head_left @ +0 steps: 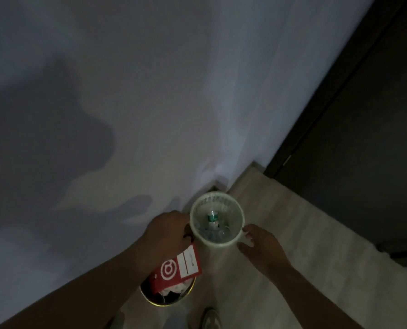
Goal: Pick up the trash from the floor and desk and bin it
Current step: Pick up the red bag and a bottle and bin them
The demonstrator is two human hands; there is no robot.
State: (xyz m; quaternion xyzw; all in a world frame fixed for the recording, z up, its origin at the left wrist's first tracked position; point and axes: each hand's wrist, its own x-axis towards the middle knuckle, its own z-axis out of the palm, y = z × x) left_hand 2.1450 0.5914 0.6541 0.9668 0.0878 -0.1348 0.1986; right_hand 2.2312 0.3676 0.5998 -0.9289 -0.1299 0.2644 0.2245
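Observation:
A pale plastic basket bin (231,205) stands on the floor in the corner by the wall. Inside it lies a clear bottle with a green label (212,219) and some other clear plastic. My left hand (167,231) grips the bin's left rim with curled fingers. From the other side, my right hand (261,245) holds the right rim between thumb and fingers. The light is dim, so the fingertips are hard to make out.
A second round bin with a gold rim (150,298) sits under my left forearm, holding a red box (174,271) and white crumpled paper (174,287). The white wall (150,91) is to the left, a dark door (364,138) to the right. My shoe (210,319) is at the bottom edge.

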